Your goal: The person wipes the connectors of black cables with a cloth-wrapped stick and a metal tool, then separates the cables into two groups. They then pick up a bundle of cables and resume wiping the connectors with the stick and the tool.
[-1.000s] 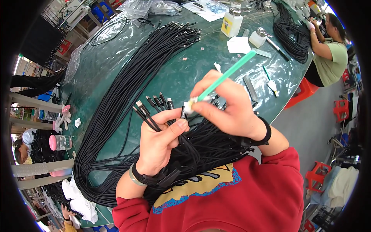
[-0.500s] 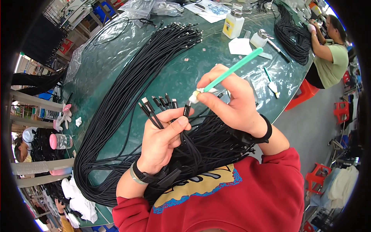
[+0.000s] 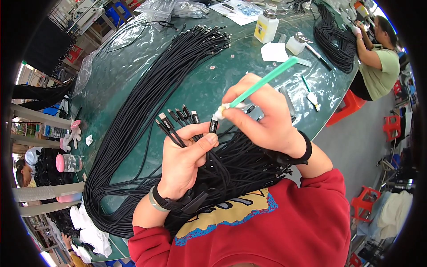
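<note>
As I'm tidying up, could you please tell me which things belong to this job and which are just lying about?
Apparently in use:
black cable ends in left hand
green stick with white wad in right hand

Seemingly lying about:
pink-lidded jar
white scrap
clear bag

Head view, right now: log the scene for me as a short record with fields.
Left grip: several black cables, ends upward
Right grip: green stick, slanting up to the right
Contact: stick's white wad against one cable's tip
Table: green, with long cable bundle and bottles
Nearby: person at right, pale green top
</note>
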A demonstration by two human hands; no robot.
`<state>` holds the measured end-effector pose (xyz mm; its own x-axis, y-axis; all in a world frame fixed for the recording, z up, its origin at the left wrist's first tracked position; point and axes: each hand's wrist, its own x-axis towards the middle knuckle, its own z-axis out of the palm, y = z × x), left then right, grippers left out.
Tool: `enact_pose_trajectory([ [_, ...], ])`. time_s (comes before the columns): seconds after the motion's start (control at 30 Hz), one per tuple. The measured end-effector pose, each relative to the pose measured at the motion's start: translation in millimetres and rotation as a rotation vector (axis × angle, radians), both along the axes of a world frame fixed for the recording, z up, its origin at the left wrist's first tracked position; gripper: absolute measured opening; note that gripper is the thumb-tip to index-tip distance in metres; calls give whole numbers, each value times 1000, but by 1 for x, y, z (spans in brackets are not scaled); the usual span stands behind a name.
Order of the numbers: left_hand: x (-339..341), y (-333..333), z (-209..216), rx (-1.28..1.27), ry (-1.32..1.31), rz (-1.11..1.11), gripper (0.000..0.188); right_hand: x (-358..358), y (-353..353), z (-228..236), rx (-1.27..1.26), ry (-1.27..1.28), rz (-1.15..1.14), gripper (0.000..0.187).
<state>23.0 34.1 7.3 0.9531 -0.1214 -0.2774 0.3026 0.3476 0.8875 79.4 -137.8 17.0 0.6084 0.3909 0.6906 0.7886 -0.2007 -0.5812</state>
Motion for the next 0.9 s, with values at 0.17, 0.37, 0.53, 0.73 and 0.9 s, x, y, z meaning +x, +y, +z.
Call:
enact_pose_trajectory([
  [0.17,2,0,0,23,4,2,20,1,-1,-2,9,-18,3,16],
  [0.37,1,-1,-1,14,11,27,20,-4,-1,-2,2,-20,5,16],
  [0.53,1,-2,0,53,-4,0,21,1,0,-3,-13,-40,-69,15],
  [0.73,2,-4,2,35,36,36,20,-5,-2,-3,-4,-33,-29,15],
  [0.9,2,-3,-2,77,0,15,20,2,-1,-5,-11,-14,-91,16],
])
